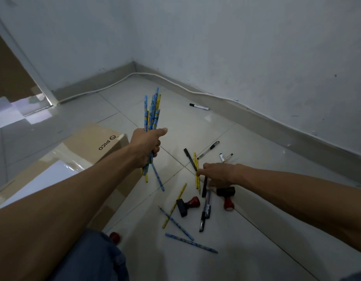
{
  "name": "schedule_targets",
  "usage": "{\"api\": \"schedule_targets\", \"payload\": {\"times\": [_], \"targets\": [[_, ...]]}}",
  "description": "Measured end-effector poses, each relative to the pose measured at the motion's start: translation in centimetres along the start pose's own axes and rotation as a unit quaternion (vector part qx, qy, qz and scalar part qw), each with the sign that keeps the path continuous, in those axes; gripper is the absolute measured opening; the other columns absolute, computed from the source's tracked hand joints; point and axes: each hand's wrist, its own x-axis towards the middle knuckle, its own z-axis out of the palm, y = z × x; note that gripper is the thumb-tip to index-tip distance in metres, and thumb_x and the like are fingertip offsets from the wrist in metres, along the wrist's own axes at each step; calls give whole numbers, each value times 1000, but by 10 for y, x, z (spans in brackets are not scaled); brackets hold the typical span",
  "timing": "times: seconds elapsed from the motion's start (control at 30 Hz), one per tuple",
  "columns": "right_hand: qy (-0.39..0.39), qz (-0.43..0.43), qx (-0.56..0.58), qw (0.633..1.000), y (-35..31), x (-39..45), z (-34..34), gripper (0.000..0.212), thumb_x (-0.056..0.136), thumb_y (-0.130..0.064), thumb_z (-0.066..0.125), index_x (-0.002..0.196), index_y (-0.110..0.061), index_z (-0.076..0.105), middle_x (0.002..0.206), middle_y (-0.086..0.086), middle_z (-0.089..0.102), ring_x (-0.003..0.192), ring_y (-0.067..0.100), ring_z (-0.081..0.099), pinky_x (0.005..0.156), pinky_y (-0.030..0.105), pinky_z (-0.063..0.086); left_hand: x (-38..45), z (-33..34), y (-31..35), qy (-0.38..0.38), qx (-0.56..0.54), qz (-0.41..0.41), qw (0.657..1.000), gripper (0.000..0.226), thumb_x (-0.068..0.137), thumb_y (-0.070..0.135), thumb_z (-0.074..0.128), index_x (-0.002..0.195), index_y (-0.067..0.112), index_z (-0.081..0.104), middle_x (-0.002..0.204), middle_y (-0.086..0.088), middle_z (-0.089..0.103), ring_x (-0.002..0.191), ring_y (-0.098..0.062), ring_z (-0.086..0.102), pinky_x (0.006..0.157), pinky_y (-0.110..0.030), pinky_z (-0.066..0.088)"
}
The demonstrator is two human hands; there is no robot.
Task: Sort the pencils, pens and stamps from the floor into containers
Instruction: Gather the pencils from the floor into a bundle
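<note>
Pale glossy tile floor in a room corner, white cable along the wall. Left hand clenches a pencil bundle; right hand pinches a yellow pencil among pens & stamps.

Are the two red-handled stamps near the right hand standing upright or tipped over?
Tipped over. Both red-handled stamps lie on their sides on the tile floor, handles stretched out along it rather than pointing up.

Tiled floor: scattered pencils, pens and two stamps near right, marker far, cardboard box left.
</note>
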Motion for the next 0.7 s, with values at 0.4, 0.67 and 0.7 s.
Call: {"api": "schedule_targets", "payload": {"times": [0.4,0.67,0.7], "targets": [[11,15,21,1000,-3,37,16,42,106,-34,51,146,-21,46,135,12,43,99,33,57,79,44,55,15,0,-15,-10,14,-14,1000,37,94,25,76,87,16,41,52,3,35,42,-12,32,45,-27,33],[89,96,74,989,-24,65,28,16,93,-25,64,100,-12,58,110,15,61,90,33,61,71,35,48,23,2,-24,-15,33,-15,999,37,93,26,77,82,15,43,54,2,37,43,-13,34,44,-27,35],[86,111,85,986,-26,67,27,13,90,-21,66,95,-12,57,108,14,61,87,32,59,70,34,47,24,2,-25,-15,35,-15,999,37,93,27,77,83,15,43,54,2,37,43,-13,34,44,-27,36]]}}
